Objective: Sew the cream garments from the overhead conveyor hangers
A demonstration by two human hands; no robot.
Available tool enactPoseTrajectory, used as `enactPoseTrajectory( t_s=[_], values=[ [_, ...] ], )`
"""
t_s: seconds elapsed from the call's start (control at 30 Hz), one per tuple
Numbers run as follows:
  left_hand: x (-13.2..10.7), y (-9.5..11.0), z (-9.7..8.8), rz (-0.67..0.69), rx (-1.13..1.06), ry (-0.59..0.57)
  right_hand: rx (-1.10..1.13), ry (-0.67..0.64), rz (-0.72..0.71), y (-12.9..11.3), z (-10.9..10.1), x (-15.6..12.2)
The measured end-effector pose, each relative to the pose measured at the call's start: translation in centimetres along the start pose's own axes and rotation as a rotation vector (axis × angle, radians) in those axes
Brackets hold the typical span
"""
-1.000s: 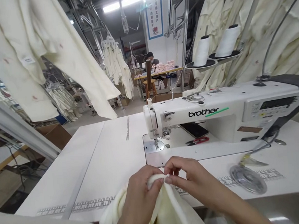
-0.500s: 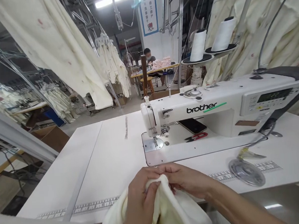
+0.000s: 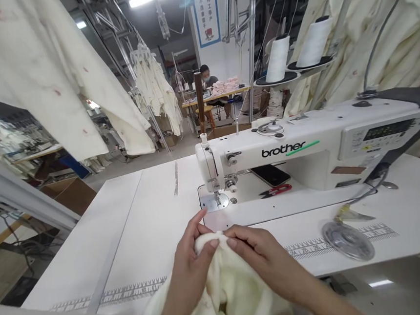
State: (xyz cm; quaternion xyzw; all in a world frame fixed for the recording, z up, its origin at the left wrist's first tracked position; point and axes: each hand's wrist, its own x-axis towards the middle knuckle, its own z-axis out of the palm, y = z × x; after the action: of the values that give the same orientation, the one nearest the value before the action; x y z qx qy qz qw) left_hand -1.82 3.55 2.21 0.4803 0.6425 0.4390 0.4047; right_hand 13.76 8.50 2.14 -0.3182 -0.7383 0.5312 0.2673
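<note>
A cream fabric garment (image 3: 239, 282) hangs over the near edge of the table, its upper edge bunched between my two hands. My left hand (image 3: 191, 257) pinches that edge with the thumb on top, the index finger raised toward the machine. From the other side my right hand (image 3: 253, 252) grips the same edge between thumb and fingers, close to the left thumb. Just beyond stands a white Brother sewing machine (image 3: 268, 147), its needle and presser foot (image 3: 218, 198) above the metal plate. No cloth lies under the foot.
Red-handled thread snips (image 3: 276, 191) and a dark phone (image 3: 271, 175) lie under the machine arm. A clear round disc (image 3: 347, 240) sits on the printed ruler at right. Thread cones (image 3: 278, 59) stand behind. Hanging garments (image 3: 60, 82) flank the table; a person (image 3: 206, 77) sits far back.
My hands have shifted slightly, spreading the garment's edge so more of it shows. The left index finger has lifted, and the hanging garment at upper left has swung into a wider view.
</note>
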Motion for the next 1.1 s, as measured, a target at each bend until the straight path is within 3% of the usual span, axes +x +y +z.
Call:
enactPoseTrajectory(
  t_s=[0.1, 0.2, 0.4, 0.5, 0.6, 0.7, 0.83, 1.1],
  values=[
    [0.9, 0.6, -1.2, -0.029, -0.020, -0.233, -0.064, -0.090, -0.092, 0.3, -1.6, 1.0],
    [1.8, 0.5, -1.5, -0.017, -0.012, -0.239, -0.121, -0.046, -0.082, 0.9, -2.0, 1.7],
    [4.8, -0.5, -0.6, -0.123, -0.200, -0.331, -0.023, 0.099, 0.136, 2.6, -1.8, 2.9],
    [7.3, -2.0, -0.1, -0.156, -0.231, -0.314, -0.196, 0.182, 0.161, 4.0, -2.2, 4.4],
    [9.5, -3.7, 0.4, -0.213, -0.234, -0.340, -0.403, 0.180, 0.228, 5.5, -2.6, 6.4],
    [11.2, -4.9, 0.7, -0.125, 0.026, -0.300, -0.518, 0.149, 0.294, 7.0, -2.7, 8.4],
    [12.8, -5.8, 1.5, 0.023, 0.519, -0.129, -0.588, 0.165, 0.384, 8.6, -2.5, 10.1],
    [14.6, -5.9, 2.6, -0.070, 0.609, -0.097, -0.627, 0.193, 0.443, 9.3, -2.9, 10.8]
  ],
)
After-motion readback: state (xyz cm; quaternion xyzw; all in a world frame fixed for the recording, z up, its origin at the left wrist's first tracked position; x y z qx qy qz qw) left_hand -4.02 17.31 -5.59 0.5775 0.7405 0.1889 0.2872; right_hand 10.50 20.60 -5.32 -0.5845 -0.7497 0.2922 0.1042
